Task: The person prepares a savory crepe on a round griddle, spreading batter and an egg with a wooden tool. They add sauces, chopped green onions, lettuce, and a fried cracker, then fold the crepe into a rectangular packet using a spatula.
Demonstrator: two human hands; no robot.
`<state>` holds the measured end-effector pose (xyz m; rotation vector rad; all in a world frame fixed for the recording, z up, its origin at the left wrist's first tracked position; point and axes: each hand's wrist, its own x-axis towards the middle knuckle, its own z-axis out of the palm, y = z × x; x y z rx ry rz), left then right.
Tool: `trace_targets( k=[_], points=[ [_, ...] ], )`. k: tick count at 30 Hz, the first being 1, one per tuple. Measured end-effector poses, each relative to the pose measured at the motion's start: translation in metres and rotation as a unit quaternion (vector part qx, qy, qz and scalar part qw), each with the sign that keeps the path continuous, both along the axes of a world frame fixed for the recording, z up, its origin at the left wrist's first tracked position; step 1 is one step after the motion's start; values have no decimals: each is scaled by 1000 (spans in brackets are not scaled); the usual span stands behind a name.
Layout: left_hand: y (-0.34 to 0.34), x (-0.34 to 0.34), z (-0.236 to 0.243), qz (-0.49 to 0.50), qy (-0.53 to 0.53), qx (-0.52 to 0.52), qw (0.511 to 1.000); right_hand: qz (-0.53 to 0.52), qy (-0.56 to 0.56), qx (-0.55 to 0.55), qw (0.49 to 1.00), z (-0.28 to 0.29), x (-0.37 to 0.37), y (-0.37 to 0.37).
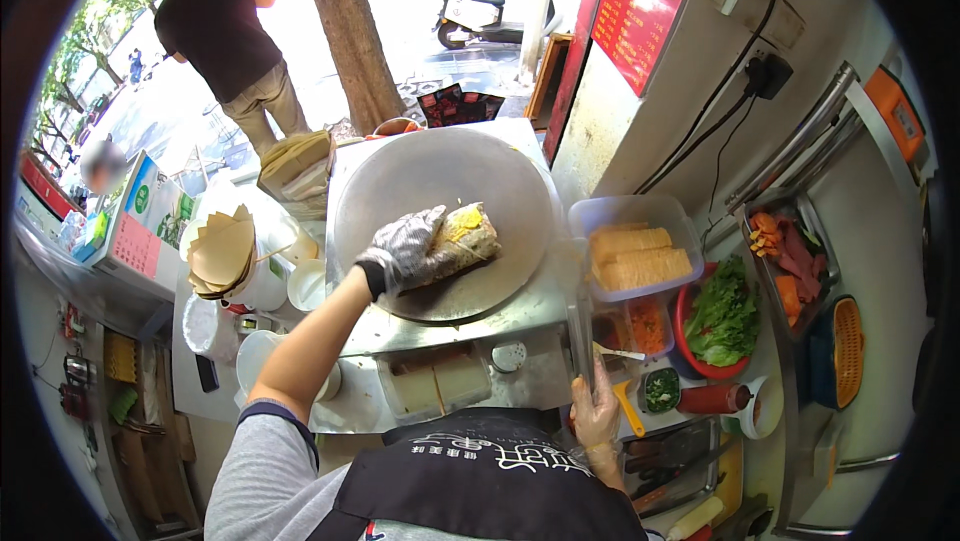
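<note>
My left hand (400,249), in a grey knit glove with a black cuff, is closed round a folded, filled crepe (474,239). Yellow egg shows on the crepe's top, and it lies on the round griddle (400,166), a little right of its middle. My right hand (596,409), in a thin clear glove, is down by the counter's front edge right of the griddle. Its fingers are closed on a long, flat, shiny blade (579,326), like a spatula, which points away from me. Part of the grip is hidden.
Right of the griddle stand a plastic box of crackers (640,256), a red bowl of lettuce (722,316), chopped greens (661,390) and a red sauce bottle (714,399). Paper bags (297,169) and paper sleeves (222,249) stand left. A person (220,26) stands outside.
</note>
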<state>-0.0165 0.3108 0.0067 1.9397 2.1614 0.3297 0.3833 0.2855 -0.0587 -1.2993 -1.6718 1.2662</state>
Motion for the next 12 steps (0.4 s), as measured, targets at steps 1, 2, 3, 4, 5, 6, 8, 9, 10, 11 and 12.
trace_targets(
  k=[1, 2, 3, 4, 5, 6, 8, 9, 10, 11, 12],
  points=[
    [-4, 14, 2, 1, 31, 59, 998, 3, 10, -15, 1000, 3, -2, 0],
    [-9, 23, 0, -18, 55, 92, 994, 6, 19, -28, 999, 9, -6, 2],
    [-12, 30, -10, -18, 63, 101, 993, 11, 30, -41, 999, 14, -10, 5],
    [-17, 37, -19, -15, 85, 111, 990, 20, 42, -47, 998, 13, -13, 10],
    [-20, 42, -26, -13, 107, 123, 987, 28, 54, -51, 997, 9, -16, 16],
    [-19, 45, -32, 1, 96, 123, 988, 37, 66, -55, 996, 8, -19, 23],
    [-20, 43, -39, 5, 99, 126, 987, 75, 7, -62, 995, 19, -30, 47],
    [-21, 41, -41, 7, 97, 123, 988, 94, -23, -65, 993, 26, -37, 61],
    [-21, 39, -44, 9, 99, 121, 988, 115, -55, -18, 992, 27, -45, 76],
    [-19, 38, -47, 7, 101, 121, 987, 131, -87, 30, 987, 23, -54, 94],
    [-17, 36, -50, 5, 102, 121, 987, 129, -87, 33, 987, 24, -53, 94]
  ],
)
